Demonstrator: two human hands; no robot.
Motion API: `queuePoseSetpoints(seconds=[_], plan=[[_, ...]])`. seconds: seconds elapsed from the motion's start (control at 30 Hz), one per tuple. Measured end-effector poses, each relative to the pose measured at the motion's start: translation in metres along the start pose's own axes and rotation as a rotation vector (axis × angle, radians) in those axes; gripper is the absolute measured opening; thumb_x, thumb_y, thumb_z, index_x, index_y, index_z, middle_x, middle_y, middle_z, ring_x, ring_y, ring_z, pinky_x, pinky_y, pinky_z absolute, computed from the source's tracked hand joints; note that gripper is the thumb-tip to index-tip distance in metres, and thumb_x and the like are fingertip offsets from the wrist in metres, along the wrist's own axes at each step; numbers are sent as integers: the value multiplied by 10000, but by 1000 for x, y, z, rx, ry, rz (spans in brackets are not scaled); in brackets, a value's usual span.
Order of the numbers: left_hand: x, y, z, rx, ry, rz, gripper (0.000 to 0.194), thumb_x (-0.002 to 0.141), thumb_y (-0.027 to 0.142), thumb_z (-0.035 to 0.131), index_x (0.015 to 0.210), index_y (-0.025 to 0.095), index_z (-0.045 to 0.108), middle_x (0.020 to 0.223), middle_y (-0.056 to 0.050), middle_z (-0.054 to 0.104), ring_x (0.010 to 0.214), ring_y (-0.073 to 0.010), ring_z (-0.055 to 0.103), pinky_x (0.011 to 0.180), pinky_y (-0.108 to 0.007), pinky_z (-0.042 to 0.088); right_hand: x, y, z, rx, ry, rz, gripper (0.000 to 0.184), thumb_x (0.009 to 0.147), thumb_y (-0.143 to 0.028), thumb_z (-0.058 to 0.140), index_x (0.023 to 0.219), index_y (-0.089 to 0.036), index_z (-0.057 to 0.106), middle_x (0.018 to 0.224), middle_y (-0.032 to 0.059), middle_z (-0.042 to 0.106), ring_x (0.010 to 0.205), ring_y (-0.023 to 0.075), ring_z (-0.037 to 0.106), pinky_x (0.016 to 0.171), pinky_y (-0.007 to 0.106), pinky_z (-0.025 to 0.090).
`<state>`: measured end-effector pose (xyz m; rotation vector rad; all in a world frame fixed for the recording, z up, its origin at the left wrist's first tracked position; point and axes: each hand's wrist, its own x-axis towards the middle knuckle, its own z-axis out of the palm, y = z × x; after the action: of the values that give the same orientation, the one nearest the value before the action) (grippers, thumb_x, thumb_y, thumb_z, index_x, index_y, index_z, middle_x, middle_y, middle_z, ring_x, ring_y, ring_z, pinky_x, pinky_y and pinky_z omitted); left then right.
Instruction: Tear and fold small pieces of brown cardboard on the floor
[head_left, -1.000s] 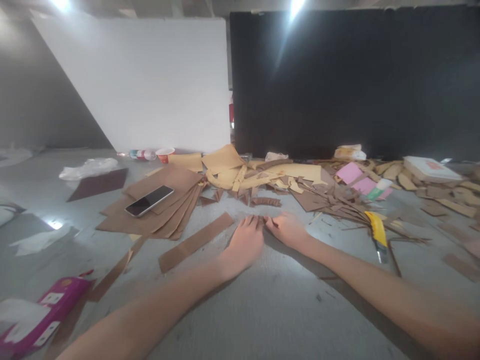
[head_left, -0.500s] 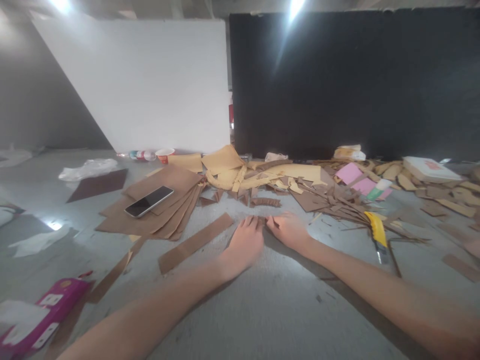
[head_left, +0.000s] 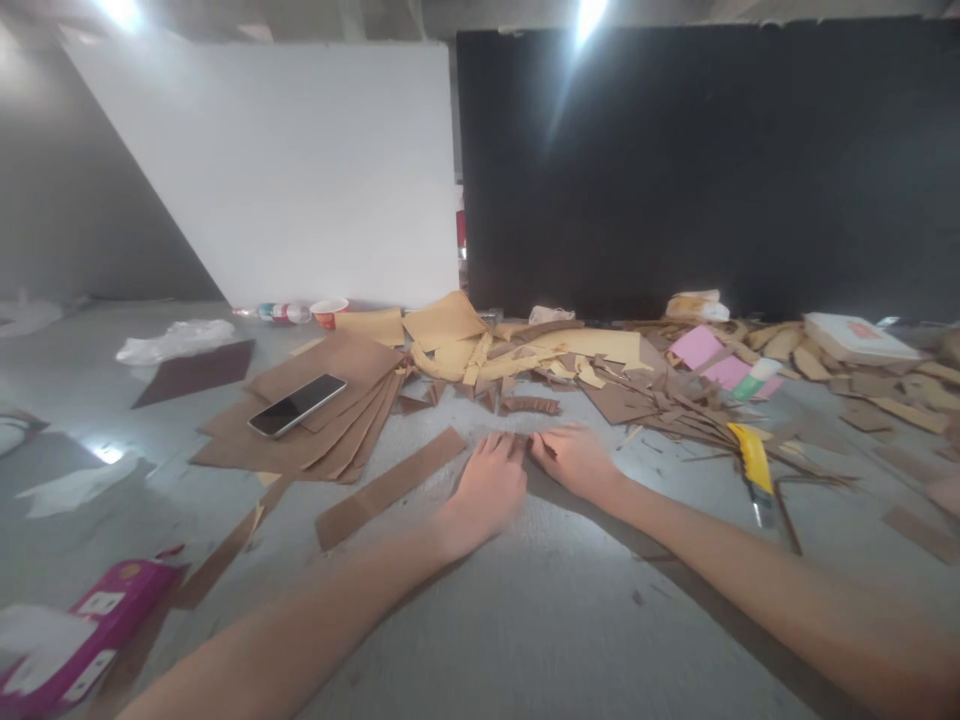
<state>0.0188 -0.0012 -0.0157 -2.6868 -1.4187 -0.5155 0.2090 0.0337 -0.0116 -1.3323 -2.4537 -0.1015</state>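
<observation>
At the middle of the table, my left hand [head_left: 491, 480] is closed with its fingertips curled down on a small piece of brown cardboard [head_left: 523, 441], most of it hidden under the fingers. My right hand [head_left: 574, 458] pinches the right end of the same piece, thumb and fingers pressed together. Just beyond the hands lies a short pleated cardboard strip [head_left: 530, 405], beside small folded brown bits [head_left: 487, 397]. A flat cardboard strip [head_left: 391, 487] rests left of my left hand.
A phone [head_left: 298, 404] lies on stacked brown sheets [head_left: 352, 372] at left. To the right are a yellow box cutter [head_left: 750, 460], a green-and-white glue stick [head_left: 757, 379] and heaped scraps [head_left: 660, 400]. A magenta box [head_left: 112, 625] sits near left; a paper cup [head_left: 330, 313] stands behind.
The fingers of my right hand have shifted slightly at the small cardboard piece. Both arms stay in nearly the same place.
</observation>
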Motion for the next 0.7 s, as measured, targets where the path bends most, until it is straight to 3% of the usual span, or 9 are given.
queuePoseSetpoints(seconds=[0.3,0.5,0.7], plan=[[0,1,-3,-54,25,-31,371,951,97,481,1280,113,652,1318,-171,649,1256,-333,574,1043,-488,506,2,3,3,111,-7,45,295,1081,-341,512,937,-223,740,915,48,780,849,204,689,795,308,410],[-1,-2,-2,-90,40,-42,365,945,99,499,1269,119,665,1465,-181,567,1380,-349,491,1098,-514,490,2,1,0,118,-20,103,245,1066,-362,556,1002,-216,742,980,66,798,895,225,709,820,316,424],[-1,-5,2,-159,123,-92,485,922,76,487,1404,103,533,1461,-177,548,1396,-317,465,1145,-485,464,3,3,3,157,-15,159,190,1038,-372,599,1064,-217,704,879,43,771,872,230,690,759,307,404]])
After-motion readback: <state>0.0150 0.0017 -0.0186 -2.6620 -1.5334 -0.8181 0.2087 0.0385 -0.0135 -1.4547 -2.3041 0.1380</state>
